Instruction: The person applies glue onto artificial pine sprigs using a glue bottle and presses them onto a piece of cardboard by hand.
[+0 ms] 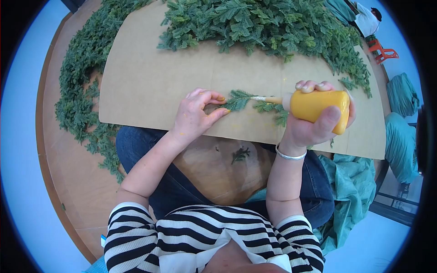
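My left hand [195, 111] pinches the left end of a small green fir sprig [237, 100] between thumb and fingers, just above the brown board [150, 82]. Yellow stains mark its fingertips. Wrapped in my right hand [309, 129] is a yellow squeeze bottle [316, 107], tilted on its side with its long nozzle [272, 99] pointing left. The pale nozzle tip meets the right end of the sprig; I cannot tell whether anything flows out. Below the nozzle, a second sprig [268, 108] lies on the board near my right wrist.
A large heap of fir sprigs [255, 27] covers the board's far side, and more greenery [77, 95] lies on the floor at left. A loose sprig [240, 155] is between my legs. Green sacks [348, 191], an orange stool [382, 51] and another person [366, 20] are at right.
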`<action>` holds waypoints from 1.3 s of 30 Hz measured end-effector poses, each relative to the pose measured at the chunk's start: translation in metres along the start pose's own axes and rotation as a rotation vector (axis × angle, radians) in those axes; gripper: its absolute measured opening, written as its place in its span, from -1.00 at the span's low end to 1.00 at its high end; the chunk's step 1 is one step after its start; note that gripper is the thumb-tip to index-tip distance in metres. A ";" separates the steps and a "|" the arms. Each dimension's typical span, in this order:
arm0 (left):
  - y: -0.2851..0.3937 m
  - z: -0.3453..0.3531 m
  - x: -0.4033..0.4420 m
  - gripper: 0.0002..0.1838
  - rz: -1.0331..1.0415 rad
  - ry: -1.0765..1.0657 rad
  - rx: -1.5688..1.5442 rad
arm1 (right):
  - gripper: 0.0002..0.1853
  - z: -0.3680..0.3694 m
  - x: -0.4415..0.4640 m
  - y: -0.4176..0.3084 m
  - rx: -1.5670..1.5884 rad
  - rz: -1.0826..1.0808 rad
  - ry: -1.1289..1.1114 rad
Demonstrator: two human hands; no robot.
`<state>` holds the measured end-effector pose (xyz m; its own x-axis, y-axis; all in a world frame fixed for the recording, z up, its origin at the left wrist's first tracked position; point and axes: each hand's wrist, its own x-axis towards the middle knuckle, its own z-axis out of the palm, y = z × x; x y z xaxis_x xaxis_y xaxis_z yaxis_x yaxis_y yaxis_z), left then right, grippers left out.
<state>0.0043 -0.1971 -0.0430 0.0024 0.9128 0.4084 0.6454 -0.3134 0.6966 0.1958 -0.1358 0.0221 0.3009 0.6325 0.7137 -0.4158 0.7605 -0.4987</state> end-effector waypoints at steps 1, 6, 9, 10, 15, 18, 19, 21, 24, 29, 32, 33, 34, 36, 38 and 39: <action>0.001 -0.001 0.000 -0.72 -0.005 0.001 0.001 | -0.49 -0.001 0.000 0.000 -0.007 -0.012 0.005; 0.000 0.000 0.000 -0.72 0.006 -0.005 0.032 | -0.60 -0.009 0.004 -0.001 -0.119 -0.014 0.009; 0.001 0.001 0.000 -0.72 -0.019 -0.002 0.022 | -0.61 -0.012 0.007 0.001 -0.124 -0.018 0.046; 0.000 0.001 -0.001 -0.72 -0.011 -0.004 0.020 | -0.57 -0.013 0.009 0.002 -0.076 -0.028 0.071; 0.000 -0.001 -0.001 -0.70 -0.015 -0.034 -0.009 | -0.51 -0.014 0.014 -0.001 -0.089 -0.052 0.151; 0.009 -0.003 0.004 -0.63 -0.013 -0.078 0.036 | -0.57 -0.017 0.021 -0.023 -0.051 -0.053 0.190; 0.019 -0.004 0.008 -0.60 0.014 0.018 0.077 | -0.58 -0.023 0.025 -0.037 0.097 0.013 0.176; 0.033 0.004 0.014 -0.56 0.046 0.110 0.108 | -0.48 -0.037 0.033 -0.066 0.239 0.037 0.197; 0.034 0.022 0.028 -0.51 0.297 0.154 0.299 | -0.48 -0.050 0.037 -0.104 0.180 0.014 0.158; 0.028 0.031 -0.041 -0.68 0.628 0.060 0.085 | -0.42 -0.100 0.036 -0.189 0.148 -0.024 0.157; 0.026 0.087 -0.116 -0.65 0.739 -0.629 0.004 | -0.39 -0.110 0.020 -0.225 0.205 -0.079 0.168; 0.018 0.109 -0.132 -0.60 0.599 -0.710 0.053 | -0.37 -0.108 0.014 -0.230 0.198 -0.104 0.185; 0.006 0.133 -0.145 -0.60 0.617 -0.702 0.063 | -0.37 -0.107 0.010 -0.233 0.205 -0.124 0.180; -0.014 0.177 -0.158 -0.44 0.351 -0.506 0.486 | -0.37 -0.105 0.001 -0.242 0.100 -0.143 0.198; -0.031 0.192 -0.160 -0.46 0.393 -0.595 0.444 | -0.37 -0.113 -0.004 -0.256 0.046 -0.181 0.175; -0.034 0.192 -0.162 -0.48 0.392 -0.698 0.408 | -0.37 -0.120 -0.007 -0.265 0.020 -0.184 0.177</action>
<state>0.1287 -0.2838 -0.2467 0.6574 0.7530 0.0289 0.7214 -0.6400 0.2646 0.4064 -0.3240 0.0904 0.5181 0.5013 0.6930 -0.3569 0.8630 -0.3575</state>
